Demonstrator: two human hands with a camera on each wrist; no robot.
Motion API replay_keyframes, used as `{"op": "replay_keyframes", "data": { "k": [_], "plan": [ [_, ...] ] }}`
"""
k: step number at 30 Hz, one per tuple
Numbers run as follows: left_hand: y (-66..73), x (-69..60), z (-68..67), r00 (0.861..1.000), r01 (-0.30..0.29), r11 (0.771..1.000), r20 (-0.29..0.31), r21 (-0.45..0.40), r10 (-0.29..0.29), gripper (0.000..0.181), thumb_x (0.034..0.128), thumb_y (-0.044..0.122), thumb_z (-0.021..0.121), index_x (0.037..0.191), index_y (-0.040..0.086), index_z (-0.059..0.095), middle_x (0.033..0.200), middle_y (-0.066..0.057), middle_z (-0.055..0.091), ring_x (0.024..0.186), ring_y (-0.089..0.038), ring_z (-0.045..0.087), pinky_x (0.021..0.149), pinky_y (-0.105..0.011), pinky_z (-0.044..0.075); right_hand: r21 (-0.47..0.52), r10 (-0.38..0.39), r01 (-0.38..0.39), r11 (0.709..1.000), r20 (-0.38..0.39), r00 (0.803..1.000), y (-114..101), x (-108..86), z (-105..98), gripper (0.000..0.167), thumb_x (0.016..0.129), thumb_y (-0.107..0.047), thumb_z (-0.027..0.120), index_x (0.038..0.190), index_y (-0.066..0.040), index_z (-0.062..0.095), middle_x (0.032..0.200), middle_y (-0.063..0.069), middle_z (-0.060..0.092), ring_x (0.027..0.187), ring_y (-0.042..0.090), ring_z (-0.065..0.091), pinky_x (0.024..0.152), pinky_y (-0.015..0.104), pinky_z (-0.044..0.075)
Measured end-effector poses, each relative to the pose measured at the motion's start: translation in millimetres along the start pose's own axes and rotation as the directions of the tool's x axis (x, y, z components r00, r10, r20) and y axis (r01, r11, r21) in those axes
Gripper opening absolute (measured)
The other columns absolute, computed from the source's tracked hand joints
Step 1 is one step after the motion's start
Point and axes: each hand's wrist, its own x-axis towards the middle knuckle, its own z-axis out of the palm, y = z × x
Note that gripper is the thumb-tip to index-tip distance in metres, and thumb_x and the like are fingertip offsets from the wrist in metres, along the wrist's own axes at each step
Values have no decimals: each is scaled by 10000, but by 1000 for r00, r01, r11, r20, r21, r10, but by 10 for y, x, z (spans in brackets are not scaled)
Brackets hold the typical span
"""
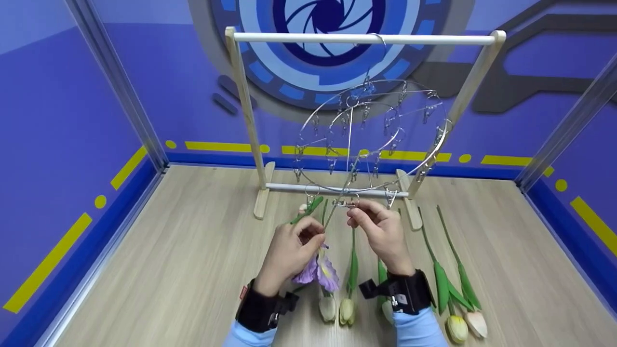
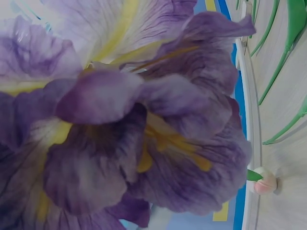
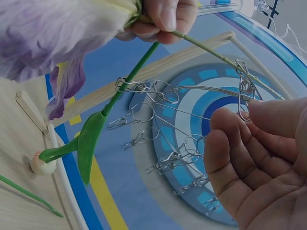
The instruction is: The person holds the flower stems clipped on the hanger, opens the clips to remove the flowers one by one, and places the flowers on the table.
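Note:
My left hand (image 1: 289, 253) pinches the stem of a purple iris (image 1: 328, 274), whose bloom hangs below the fingers and fills much of the left wrist view. With thumb and fingers, my right hand (image 1: 385, 236) pinches a metal wire clip (image 3: 245, 86) on the rim of a round clip hanger (image 1: 441, 140). The iris stem (image 3: 211, 51) crosses at that clip; whether its jaws hold it I cannot tell. A green leafy piece (image 3: 91, 139) slants down from the left fingers; its join is hidden.
The hanger hooks over a wooden rack's white top bar (image 1: 313, 37), with several clips dangling. On the table lie tulips, including a yellowish one (image 1: 457, 329), a pale pink one (image 1: 476, 324) and a greenish one (image 1: 347, 311). Another pink bloom (image 3: 43, 163) is near the rack's base.

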Motion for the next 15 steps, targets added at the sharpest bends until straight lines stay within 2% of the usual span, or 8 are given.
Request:
{"op": "replay_keyframes", "data": {
  "k": [11,15],
  "plan": [
    [8,-2,-16,1000,1,1000,-2,14,-1,51,877,29,720,884,70,690,780,-13,702,691,-82,604,653,-316,546,-8,28,-28,1000,-6,1000,-1,-3,-5,149,982,86,608,1084,185,654,908,293,694,735,93,677,693,225,573],
    [13,-1,-20,1000,5,1000,0,13,-5,52,881,34,722,880,74,690,779,-10,702,693,-88,608,659,-359,558,1,35,-35,999,-12,999,1,-2,-7,151,983,83,609,1084,187,650,905,280,695,734,94,679,694,228,577]
  ]
}}
